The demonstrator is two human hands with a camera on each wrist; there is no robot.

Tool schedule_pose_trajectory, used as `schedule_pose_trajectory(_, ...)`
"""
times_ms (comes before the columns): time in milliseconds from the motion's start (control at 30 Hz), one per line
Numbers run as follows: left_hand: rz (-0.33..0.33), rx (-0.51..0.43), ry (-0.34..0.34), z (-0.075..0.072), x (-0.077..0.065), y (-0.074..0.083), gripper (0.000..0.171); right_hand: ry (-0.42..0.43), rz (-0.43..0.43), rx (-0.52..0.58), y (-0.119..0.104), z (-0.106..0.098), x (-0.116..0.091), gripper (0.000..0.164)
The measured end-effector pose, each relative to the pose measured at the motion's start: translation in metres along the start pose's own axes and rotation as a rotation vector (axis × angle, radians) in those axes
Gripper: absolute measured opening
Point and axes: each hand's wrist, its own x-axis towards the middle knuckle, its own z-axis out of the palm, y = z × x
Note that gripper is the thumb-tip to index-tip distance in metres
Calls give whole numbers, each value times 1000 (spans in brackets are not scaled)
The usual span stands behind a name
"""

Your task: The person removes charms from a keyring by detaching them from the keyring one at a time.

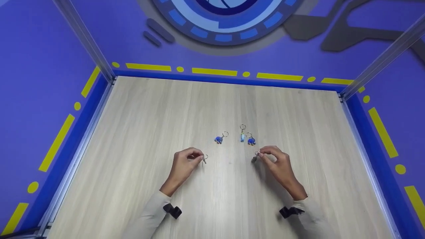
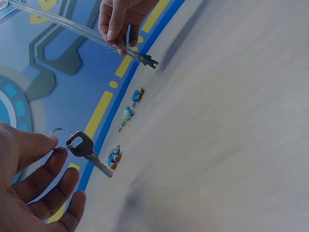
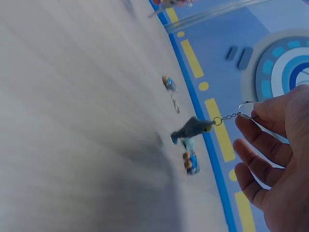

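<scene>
My left hand pinches a split ring between thumb and forefinger, and a metal key hangs from it. Across from it, my right hand pinches the ring of a keychain, whose dark grey figure dangles on a short chain. Both hands are held above the table, apart from each other. Just beyond them lie three more keychains: a blue figure on the left, a light-blue one in the middle, and another blue figure close beside it.
The pale wooden table is bordered by blue panels with yellow dashes at the back and sides. Metal posts stand at the back corners. A black strap mount sits on each sleeve.
</scene>
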Motion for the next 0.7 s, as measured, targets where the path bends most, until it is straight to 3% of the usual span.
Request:
schedule_pose_trajectory(400,-86,55,40,-2,17,-15,11,7,195,-44,30,-6,18,5)
schedule_pose_trajectory(700,-95,67,25,2,36,-26,9,-9,269,-76,53,-8,31,4)
